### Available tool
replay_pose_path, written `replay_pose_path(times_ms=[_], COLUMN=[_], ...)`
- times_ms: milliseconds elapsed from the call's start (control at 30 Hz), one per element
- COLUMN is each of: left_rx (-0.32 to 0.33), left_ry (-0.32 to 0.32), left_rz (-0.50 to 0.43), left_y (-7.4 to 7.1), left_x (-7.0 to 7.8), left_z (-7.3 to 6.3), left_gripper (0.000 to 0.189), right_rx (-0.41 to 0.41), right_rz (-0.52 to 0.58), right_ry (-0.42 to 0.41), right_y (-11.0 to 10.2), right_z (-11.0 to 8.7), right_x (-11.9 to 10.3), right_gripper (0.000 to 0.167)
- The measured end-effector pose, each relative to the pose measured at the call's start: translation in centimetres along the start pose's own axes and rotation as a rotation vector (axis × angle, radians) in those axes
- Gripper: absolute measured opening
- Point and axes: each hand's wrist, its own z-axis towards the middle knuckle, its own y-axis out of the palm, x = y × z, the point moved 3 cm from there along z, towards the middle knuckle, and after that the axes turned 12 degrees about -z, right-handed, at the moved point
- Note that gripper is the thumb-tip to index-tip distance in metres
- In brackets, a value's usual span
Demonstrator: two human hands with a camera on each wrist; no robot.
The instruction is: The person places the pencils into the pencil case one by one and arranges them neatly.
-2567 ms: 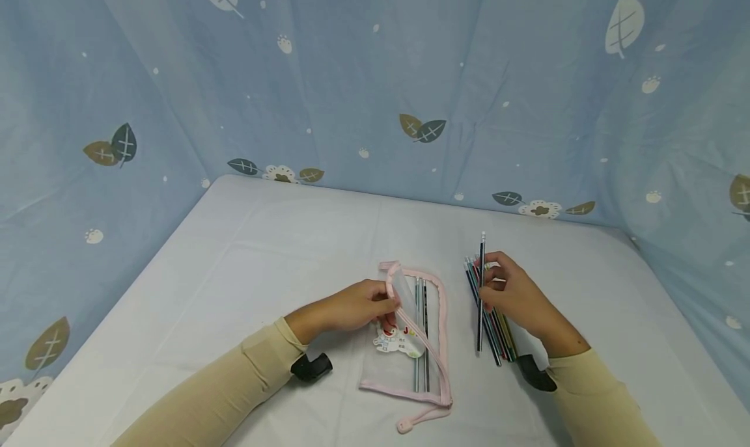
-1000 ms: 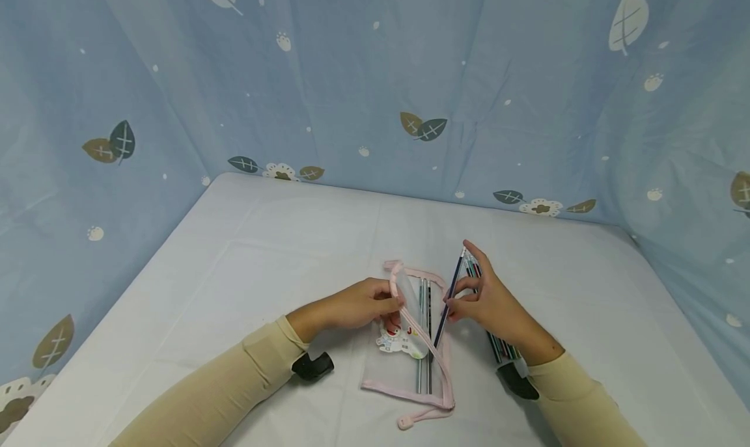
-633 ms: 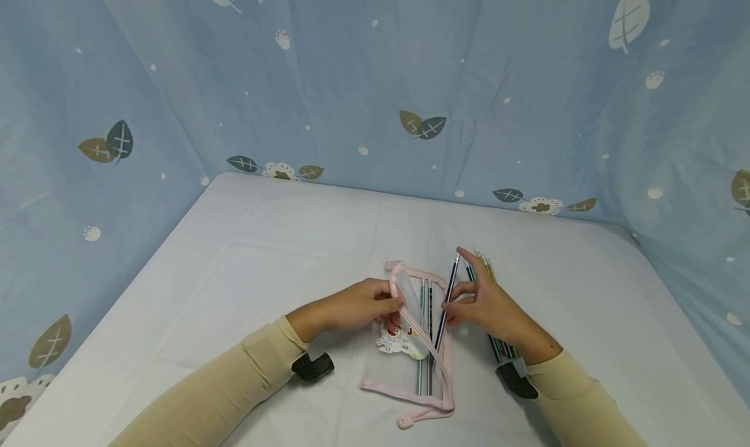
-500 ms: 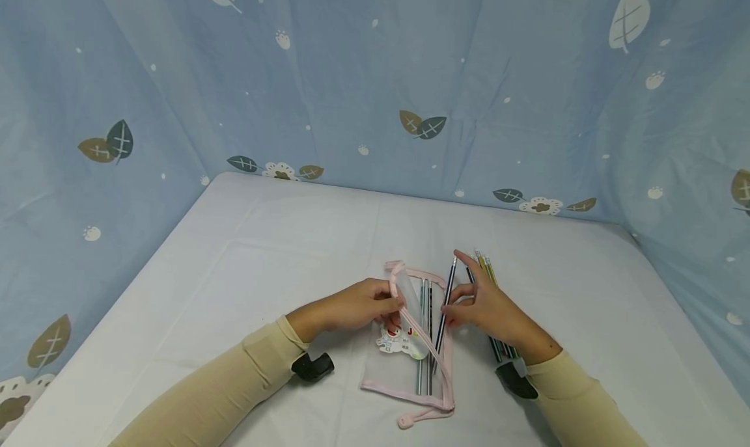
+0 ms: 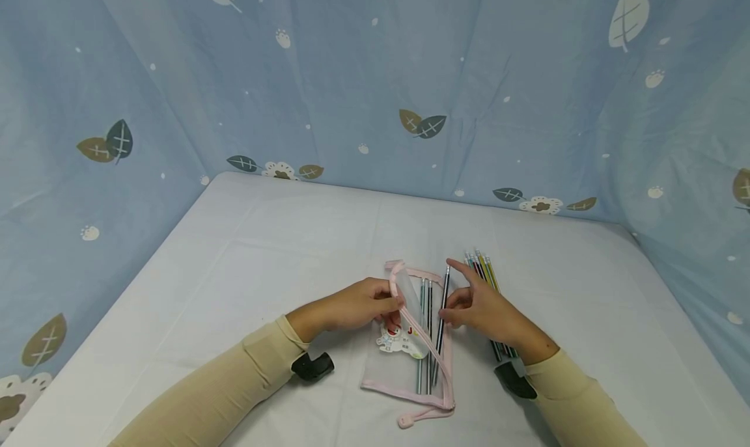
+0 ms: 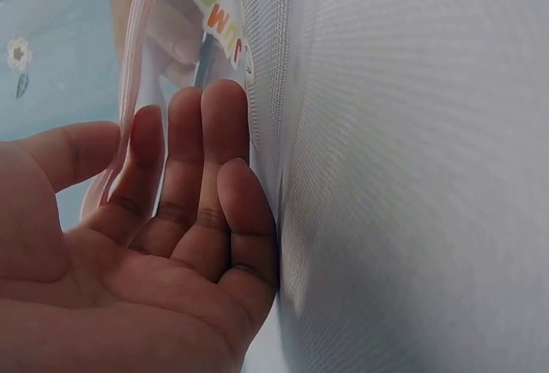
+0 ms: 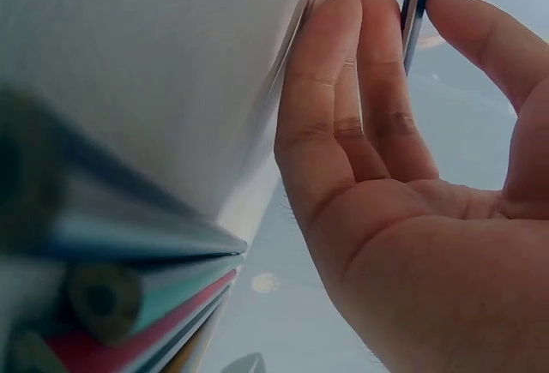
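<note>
In the head view a see-through mesh pencil case [image 5: 383, 372] with pink edging lies on the table, several pencils inside. My left hand [image 5: 366, 304] pinches its pink zip edge and lifts the flap; the left wrist view shows thumb and index finger on that edge, the other fingers along the mesh. My right hand [image 5: 486, 310] pinches a dark striped pencil [image 5: 443, 304] between thumb and fingers, its index fingertip at the eraser end. The pencil's lower part is within the case opening, behind the flap edge.
Right of the case lies a bunch of several pencils [image 5: 483, 265] in mixed colours, partly hidden under my right hand and wrist. A pink zip pull [image 5: 405, 421] trails from the case's near corner. A white cloth covers the table [image 5: 281, 252]; a blue leaf-print curtain [image 5: 351, 76] stands behind.
My right hand has carried the dark pencil from the bunch leftward to the case, then slid it down and in, turning it more upright. The left hand has stayed almost still on the flap.
</note>
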Motion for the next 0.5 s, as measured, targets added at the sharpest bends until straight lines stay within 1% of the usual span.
replay_pose_path(times_ms=[167,333,500], left_rx=[0.003,0.008,0.01], left_ry=[0.001,-0.004,-0.002], left_rz=[0.01,0.017,0.022], left_y=[-0.09,-0.08,0.0], left_x=[-0.08,-0.09,0.03], left_z=[-0.01,0.04,0.03], left_gripper=[0.025,0.025,0.025], right_rx=[0.0,-0.005,-0.002], right_rz=[-0.024,-0.025,-0.064], right_ry=[-0.02,-0.024,-0.024], right_y=[0.05,0.16,0.29], right_z=[0.01,0.07,0.2], right_x=[-0.02,-0.03,0.03], right_gripper=[0.093,0.087,0.083])
